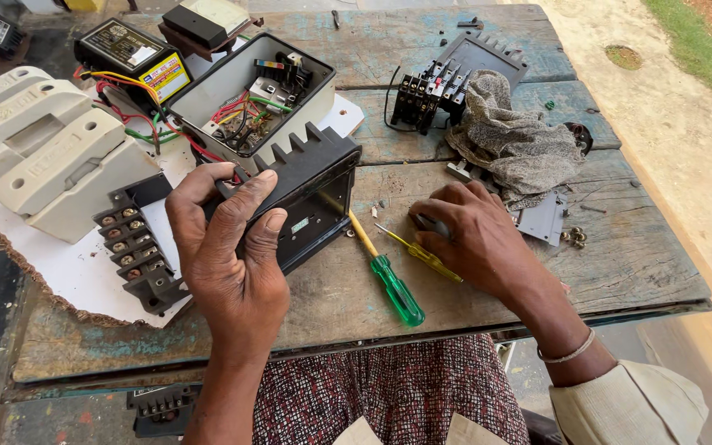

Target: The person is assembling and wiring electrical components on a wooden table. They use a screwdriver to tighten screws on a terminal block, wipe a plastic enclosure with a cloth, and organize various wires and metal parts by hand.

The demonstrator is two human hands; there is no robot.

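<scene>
Worn wooden desk (636,264) with dismantled electrical housings, tools and two hands at work.

Listed largest to smallest: a stack of cream moulded covers (43,152) is seen at the desk's left edge on white paper; an open grey box (245,99) filled with coloured wiring is set toward the far side; a crumpled grey cloth (517,140) lies toward the right edge. A black finned housing (311,194) is gripped near the desk's middle by the left hand (228,247), fingers wrapped over its top and thumb pressed on its side. The right hand (475,235) is laid on the boards near the front edge, fingers curled down over a small dark part (432,224). A green-handled screwdriver (389,276) and a thinner yellow-handled screwdriver (422,254) are placed between the hands.
</scene>
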